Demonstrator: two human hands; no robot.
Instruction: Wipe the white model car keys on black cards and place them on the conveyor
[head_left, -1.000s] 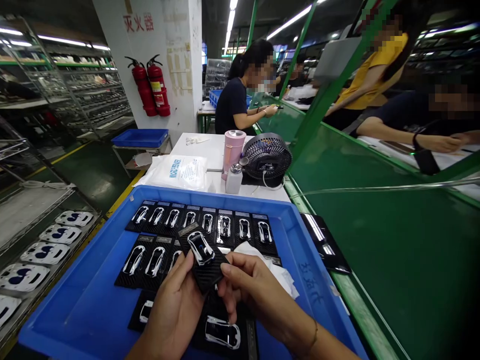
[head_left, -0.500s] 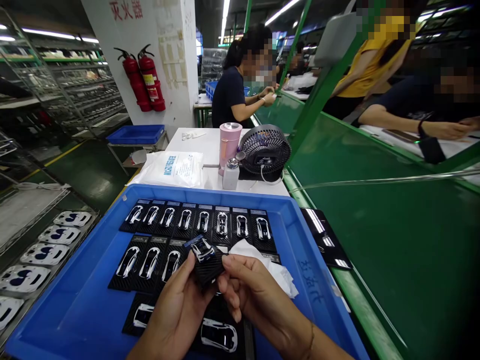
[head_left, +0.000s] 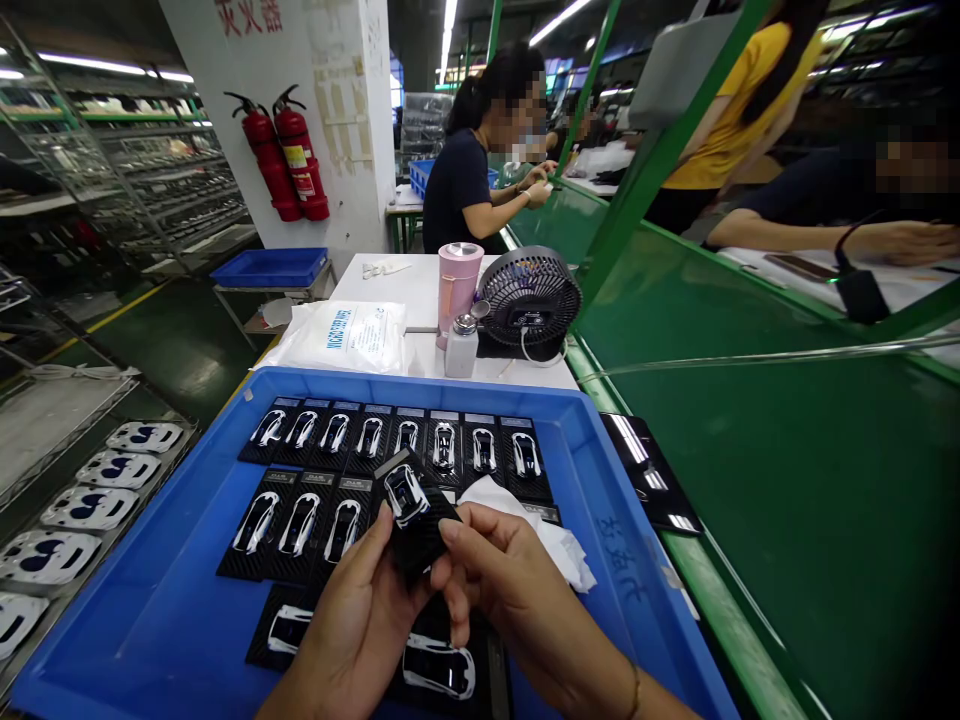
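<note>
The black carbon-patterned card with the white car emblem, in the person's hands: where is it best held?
Probably by the long edges of the black card, from below on both sides, as the left hand and right hand do: that leaves the glossy emblem near its upper end untouched.

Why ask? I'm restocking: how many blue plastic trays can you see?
3. One large tray under the left hand and right hand; one on a metal cart by the pillar; one far off beside the seated co-worker. More may be hidden.
</note>
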